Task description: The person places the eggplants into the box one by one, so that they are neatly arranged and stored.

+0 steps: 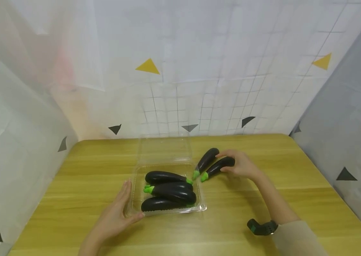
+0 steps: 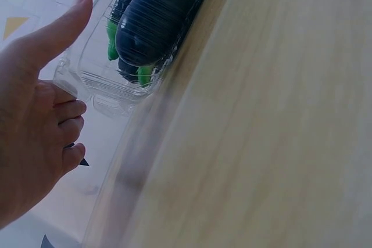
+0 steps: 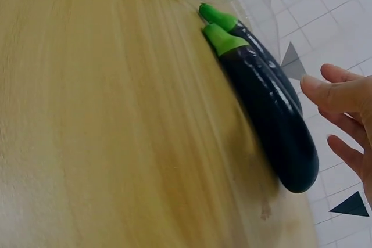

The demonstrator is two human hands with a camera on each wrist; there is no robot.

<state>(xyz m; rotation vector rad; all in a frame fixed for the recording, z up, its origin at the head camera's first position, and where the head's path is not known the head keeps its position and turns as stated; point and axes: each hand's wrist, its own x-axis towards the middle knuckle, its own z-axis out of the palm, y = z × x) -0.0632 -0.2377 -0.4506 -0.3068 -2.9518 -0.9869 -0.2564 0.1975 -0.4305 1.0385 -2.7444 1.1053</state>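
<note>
A clear plastic clamshell box [image 1: 201, 197] sits on the table with several dark eggplants [image 1: 174, 192] inside, their stem caps bright green. My left hand [image 1: 113, 217] is at the box's left side, fingers extended along it and thumb by the front corner. In the left wrist view, that thumb [image 2: 58, 33] stands away from the fingers. Two more eggplants lie right of the box, a rear one [image 1: 208, 159] and a nearer one [image 1: 220, 166]. Over their thick ends is my right hand [image 1: 239, 164], fingers spread. The right wrist view shows these fingers [image 3: 343, 97] beside the nearer eggplant, not closed round it.
The box's transparent lid [image 1: 164, 149] lies folded back toward the rear wall. White sheeting [image 1: 180, 106] with grid lines and triangles stands behind the wooden table [image 1: 174, 236] and along its sides. A black device [image 1: 261, 227] is on the right wrist.
</note>
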